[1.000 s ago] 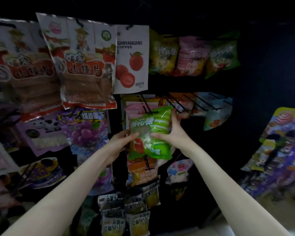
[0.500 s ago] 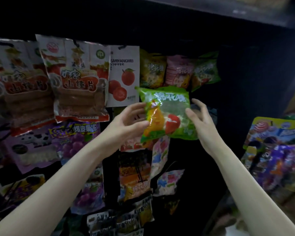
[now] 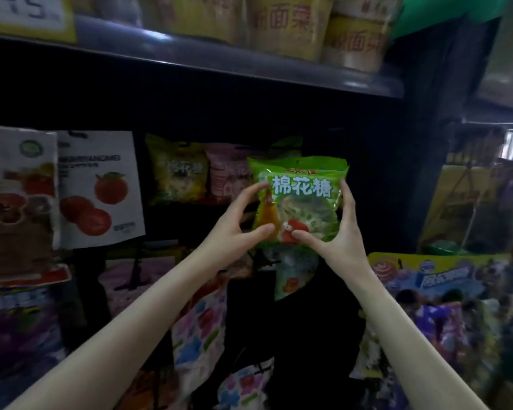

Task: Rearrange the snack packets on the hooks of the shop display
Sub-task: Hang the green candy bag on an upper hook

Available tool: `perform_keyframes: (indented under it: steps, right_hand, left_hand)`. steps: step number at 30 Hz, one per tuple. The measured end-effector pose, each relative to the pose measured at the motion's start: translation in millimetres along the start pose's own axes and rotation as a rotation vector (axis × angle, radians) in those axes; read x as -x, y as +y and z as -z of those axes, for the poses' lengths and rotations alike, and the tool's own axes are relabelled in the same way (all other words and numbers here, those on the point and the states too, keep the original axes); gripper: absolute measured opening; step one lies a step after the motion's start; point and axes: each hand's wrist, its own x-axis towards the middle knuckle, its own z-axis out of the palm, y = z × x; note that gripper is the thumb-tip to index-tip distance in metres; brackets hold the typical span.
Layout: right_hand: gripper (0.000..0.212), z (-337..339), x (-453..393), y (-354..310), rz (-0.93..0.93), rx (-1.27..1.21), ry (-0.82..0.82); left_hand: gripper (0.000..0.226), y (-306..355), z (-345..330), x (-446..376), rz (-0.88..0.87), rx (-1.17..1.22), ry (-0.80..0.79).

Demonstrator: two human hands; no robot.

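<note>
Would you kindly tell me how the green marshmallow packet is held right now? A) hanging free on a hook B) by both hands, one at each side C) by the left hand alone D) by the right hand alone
B: the left hand and the right hand grip opposite sides of the green marshmallow packet, raised before the top row.

Green packet (image 3: 298, 199) with white lettering, orange and red motifs

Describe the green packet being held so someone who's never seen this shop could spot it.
Under the dark shelf, right end of the top hanging row, beside the pink packet. The glossy green plastic packet sits between the left hand and right hand, alone with big white characters.
</note>
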Motion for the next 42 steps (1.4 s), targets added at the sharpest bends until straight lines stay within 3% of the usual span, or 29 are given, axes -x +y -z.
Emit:
perform_keyframes:
  steps: [11, 17, 26, 32, 37, 42]
  right_hand:
    - [0.107, 37, -46, 62, -0.03, -0.161, -0.065]
    - [0.108, 30, -79, 61, 0.024, -0.142, -0.071]
    - [0.106, 19, -86, 68, -0.034, -0.158, -0.102]
    - [0.108, 10, -97, 69, -0.05, -0.044, -0.118]
    - [0.108, -5, -97, 76, -0.018, 0.199, -0.077]
    - [0.1, -20, -115, 74, -0.164, 0.299, -0.166]
  left_hand:
    - [0.058, 3, -66, -56, -0.025, -0.077, 0.118]
    - [0.059, 2, -73, -78, 0.008, -0.078, 0.243]
    - [0.063, -9, -73, -83, 0.089, -0.141, 0.25]
    - [0.064, -15, -72, -88, 0.142, -0.178, 0.237]
    - [0.06, -29, -68, -75, 0.192, -0.201, 0.278]
    - [0.061, -47, -55, -46, 0.206, -0.367, 0.287]
